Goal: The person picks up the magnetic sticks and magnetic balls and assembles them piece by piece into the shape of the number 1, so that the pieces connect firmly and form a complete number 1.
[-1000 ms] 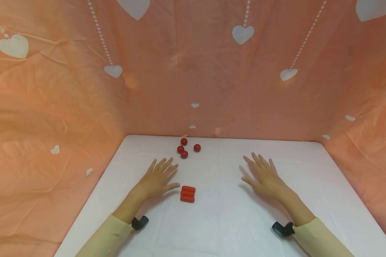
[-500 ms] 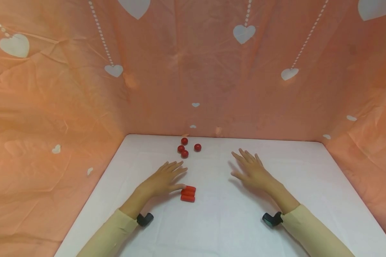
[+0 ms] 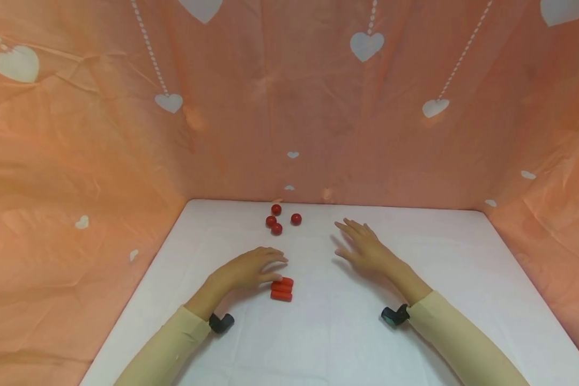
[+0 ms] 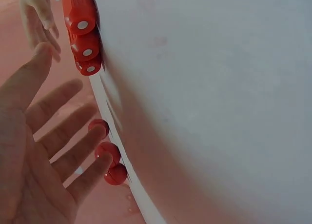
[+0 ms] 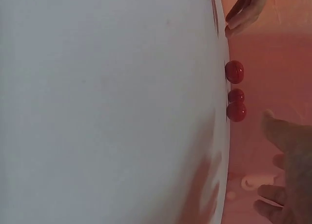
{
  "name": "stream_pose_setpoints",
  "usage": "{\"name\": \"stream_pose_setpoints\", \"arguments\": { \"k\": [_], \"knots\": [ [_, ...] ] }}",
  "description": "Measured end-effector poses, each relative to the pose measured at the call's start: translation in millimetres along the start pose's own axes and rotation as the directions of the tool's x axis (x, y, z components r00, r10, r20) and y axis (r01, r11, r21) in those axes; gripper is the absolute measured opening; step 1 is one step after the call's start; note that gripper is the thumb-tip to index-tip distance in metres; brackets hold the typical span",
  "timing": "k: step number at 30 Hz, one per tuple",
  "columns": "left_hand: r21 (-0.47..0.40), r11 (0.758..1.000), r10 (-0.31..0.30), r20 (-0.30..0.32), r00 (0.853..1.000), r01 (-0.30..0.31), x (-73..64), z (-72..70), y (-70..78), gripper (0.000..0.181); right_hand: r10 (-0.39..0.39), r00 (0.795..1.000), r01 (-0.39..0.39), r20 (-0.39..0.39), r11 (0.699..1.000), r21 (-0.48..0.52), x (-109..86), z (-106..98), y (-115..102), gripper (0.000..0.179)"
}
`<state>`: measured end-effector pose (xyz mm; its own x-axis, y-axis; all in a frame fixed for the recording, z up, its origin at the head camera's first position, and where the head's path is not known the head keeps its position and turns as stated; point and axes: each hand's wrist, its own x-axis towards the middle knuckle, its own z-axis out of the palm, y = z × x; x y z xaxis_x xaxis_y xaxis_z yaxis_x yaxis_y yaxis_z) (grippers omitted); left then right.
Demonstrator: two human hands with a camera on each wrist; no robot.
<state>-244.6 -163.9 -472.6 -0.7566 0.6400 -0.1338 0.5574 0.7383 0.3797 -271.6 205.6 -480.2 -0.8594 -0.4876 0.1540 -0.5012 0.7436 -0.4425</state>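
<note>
Three red cylinders (image 3: 282,295) lie side by side on the white table, ribbed and with a pale dot in each end in the left wrist view. My left hand (image 3: 248,269) hovers at their left, palm down with nothing in it. Its thumb tip overlaps the farthest cylinder in the head view, while the fingers reach past them, loosely bent. Several shiny red balls (image 3: 276,229) rest beyond, near the far table edge. To the right of the balls my right hand (image 3: 366,254) hangs over the table with relaxed, spread fingers, also holding nothing.
An orange cloth (image 3: 318,107) printed with white hearts walls in the white table (image 3: 328,332) at the back and both sides. A dark wrist camera (image 3: 222,323) sits on the left wrist, another dark wrist camera (image 3: 394,316) on the right.
Both hands have moved inward, the left to the right until its thumb overlaps the cylinders, the right leftward and slightly farther away. The left fingers have drawn together and bent; cylinders and balls stay put.
</note>
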Motion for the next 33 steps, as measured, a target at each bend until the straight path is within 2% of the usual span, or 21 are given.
{"name": "stream_pose_setpoints", "arguments": {
  "k": [4,8,13,20,27,33],
  "knots": [
    [-0.036,0.999,0.029,-0.001,1.0,-0.029,3.1,-0.7,0.6,0.039,-0.028,0.999,0.029,-0.014,0.999,0.04,7.2,2,0,0.074],
    [-0.065,0.997,0.032,-0.002,0.999,-0.032,2.0,0.0,1.9,0.032,-0.001,1.0,0.002,-0.01,0.996,0.093,14.7,4,-2,0.071],
    [-0.058,0.997,0.041,-0.004,0.999,-0.041,2.2,1.4,3.7,0.027,-0.013,1.0,0.014,-0.011,0.99,0.142,27.2,6,-3,0.068],
    [-0.072,0.997,0.041,0.007,0.999,-0.041,6.7,-0.7,3.2,0.02,-0.012,0.999,0.004,0.041,0.979,0.204,44.4,10,-7,0.068],
    [-0.078,0.996,0.045,0.017,0.999,-0.043,8.0,-0.7,3.5,0.015,-0.017,0.999,0.009,0.036,0.975,0.22,55.0,18,-10,0.062],
    [-0.044,0.998,0.043,0.014,0.999,-0.042,8.3,1.8,3.1,0.012,-0.024,1.0,0.023,0.004,0.976,0.217,63.9,26,-9,0.059]
  ]
}}
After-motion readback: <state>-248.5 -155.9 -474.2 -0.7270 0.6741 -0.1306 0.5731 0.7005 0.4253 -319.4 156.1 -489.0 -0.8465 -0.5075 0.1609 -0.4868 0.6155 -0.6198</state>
